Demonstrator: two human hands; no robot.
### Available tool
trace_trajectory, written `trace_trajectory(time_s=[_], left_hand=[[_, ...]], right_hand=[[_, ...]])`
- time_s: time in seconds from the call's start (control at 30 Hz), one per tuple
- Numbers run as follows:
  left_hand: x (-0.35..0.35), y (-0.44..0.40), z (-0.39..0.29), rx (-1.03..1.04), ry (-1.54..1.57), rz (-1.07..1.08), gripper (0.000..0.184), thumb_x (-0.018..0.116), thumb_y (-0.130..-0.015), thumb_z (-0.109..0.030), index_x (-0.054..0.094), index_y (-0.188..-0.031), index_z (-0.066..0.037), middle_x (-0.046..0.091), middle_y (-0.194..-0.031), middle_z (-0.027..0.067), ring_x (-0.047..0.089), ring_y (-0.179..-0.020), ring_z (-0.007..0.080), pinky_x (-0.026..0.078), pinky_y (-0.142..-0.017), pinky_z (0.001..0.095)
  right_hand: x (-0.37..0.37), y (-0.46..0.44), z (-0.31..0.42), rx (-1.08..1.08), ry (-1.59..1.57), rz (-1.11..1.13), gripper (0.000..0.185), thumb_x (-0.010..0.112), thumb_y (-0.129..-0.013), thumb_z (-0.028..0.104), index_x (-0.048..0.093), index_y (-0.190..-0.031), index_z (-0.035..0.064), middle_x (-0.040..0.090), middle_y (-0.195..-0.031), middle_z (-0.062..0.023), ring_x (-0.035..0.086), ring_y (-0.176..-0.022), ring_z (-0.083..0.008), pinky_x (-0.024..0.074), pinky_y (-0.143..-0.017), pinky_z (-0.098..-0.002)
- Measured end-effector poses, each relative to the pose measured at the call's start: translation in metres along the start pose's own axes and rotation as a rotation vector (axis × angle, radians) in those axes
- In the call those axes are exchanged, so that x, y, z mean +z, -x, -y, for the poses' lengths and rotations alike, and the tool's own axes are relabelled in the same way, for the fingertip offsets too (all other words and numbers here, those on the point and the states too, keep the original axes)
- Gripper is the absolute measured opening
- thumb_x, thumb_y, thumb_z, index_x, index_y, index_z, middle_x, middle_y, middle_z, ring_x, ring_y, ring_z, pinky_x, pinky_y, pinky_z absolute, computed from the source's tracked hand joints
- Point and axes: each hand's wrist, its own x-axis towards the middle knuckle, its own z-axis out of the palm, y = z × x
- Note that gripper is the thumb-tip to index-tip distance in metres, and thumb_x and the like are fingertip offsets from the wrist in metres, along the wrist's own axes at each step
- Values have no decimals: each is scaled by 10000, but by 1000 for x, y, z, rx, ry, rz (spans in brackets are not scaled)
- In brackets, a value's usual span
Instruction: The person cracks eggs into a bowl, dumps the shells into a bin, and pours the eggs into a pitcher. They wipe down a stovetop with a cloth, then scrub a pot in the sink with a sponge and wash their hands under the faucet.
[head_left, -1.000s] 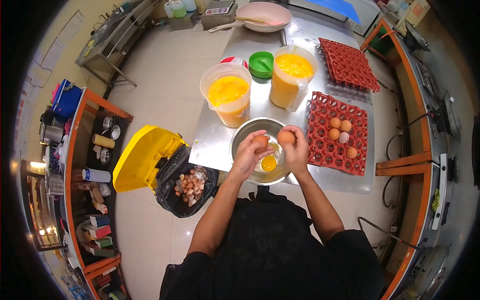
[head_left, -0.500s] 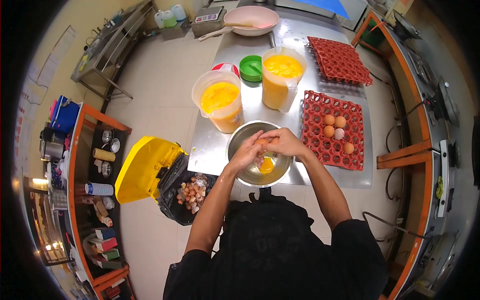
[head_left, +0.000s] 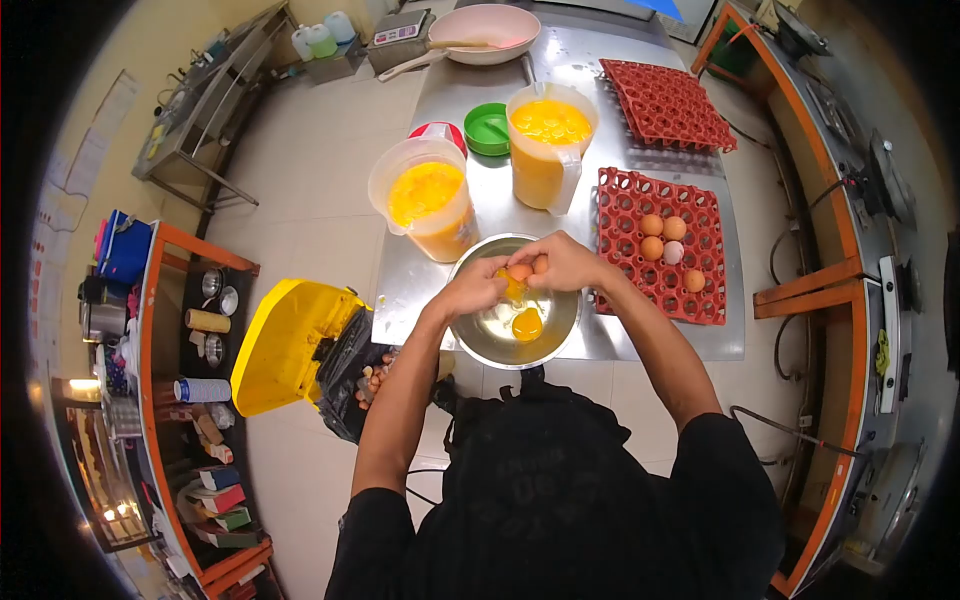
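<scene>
Over the steel bowl (head_left: 513,361), my left hand (head_left: 474,288) and my right hand (head_left: 572,262) are closed around a cracked egg (head_left: 520,272), one on each side. Its yellow contents (head_left: 514,289) hang down between my fingers. A second brown, rounded piece (head_left: 541,265) shows under my right fingers; whether it is a whole egg or shell I cannot tell. In the bowl lies a yolk (head_left: 527,324) in clear egg white. To the right, several eggs (head_left: 652,248) sit in a red egg tray (head_left: 625,290).
Two jugs of yolks, a left jug (head_left: 450,235) and a right jug (head_left: 540,180), stand behind the bowl beside a green dish (head_left: 487,130). Stacked red trays (head_left: 668,103) and a pan (head_left: 490,35) lie farther back. A yellow-lidded bin (head_left: 280,345) holds eggshells (head_left: 372,384) at left.
My hands have drawn slightly apart, and the egg between them has opened, its yellow contents now coming out above the bowl. The view has shifted a little.
</scene>
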Motion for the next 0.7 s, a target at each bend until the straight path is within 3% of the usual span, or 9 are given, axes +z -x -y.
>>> trace_trajectory(time_s=[0.1,0.13,0.2,0.23,0.33,0.43,0.5,0.6,0.7], left_hand=[[-3,-1,12,382,-849,-340,410,484,-753,-59,517,-1154,22,619,-869,201,610,-730,299,492,-675,364],[-2,3,9,333,-877,-419,435,500,-722,-72,503,-1139,49,578,-927,282,585,-854,389,480,-776,409],[0,19,-12,272,-770,-522,404,511,-759,-85,504,-1145,34,589,-978,250,597,-847,366,488,-776,405],[1,26,-22,242,-716,-575,389,517,-777,-91,504,-1148,26,595,-1004,233,604,-843,354,493,-776,403],[18,27,-25,200,529,-577,350,517,-850,-148,497,-1166,2,594,-1073,168,614,-862,305,500,-779,417],[34,35,-14,204,1334,-230,356,519,-896,-183,481,-1199,1,586,-1073,139,598,-903,220,494,-805,359],[45,37,-2,203,1353,-227,354,536,-875,-175,487,-1182,-5,583,-1059,139,583,-891,218,478,-818,357],[43,54,30,245,1414,-256,404,542,-853,-177,460,-1213,-12,569,-1087,136,557,-892,210,448,-811,319],[26,103,50,403,1533,-324,389,558,-816,-101,482,-1189,-19,570,-1018,119,543,-803,193,446,-793,326]], right_hand=[[-13,3,44,149,655,107,314,652,-684,176,676,-985,92,676,-873,-133,656,-757,-279,518,-689,-352],[-14,5,46,170,701,79,302,653,-690,198,676,-975,100,672,-871,-133,650,-762,-293,517,-684,-367],[-14,11,46,210,793,25,282,656,-703,241,677,-955,116,666,-865,-133,639,-773,-321,514,-673,-398],[-16,15,50,170,682,-87,287,657,-705,248,667,-962,120,662,-855,-126,637,-763,-319,511,-664,-403],[-12,21,64,51,407,-350,310,667,-714,267,647,-988,122,659,-863,-115,638,-762,-307,511,-657,-398],[17,18,81,-138,345,-461,386,702,-725,289,633,-1049,92,669,-956,-111,653,-821,-287,524,-687,-350],[39,14,76,-151,496,-392,421,721,-720,284,627,-1073,74,669,-963,-112,654,-832,-286,524,-697,-349],[48,18,84,-180,405,-501,380,676,-765,303,633,-1072,83,666,-947,-116,653,-780,-280,523,-656,-348],[39,32,78,-154,73,-694,331,693,-769,239,651,-1047,64,666,-924,-133,662,-780,-248,521,-652,-334]])
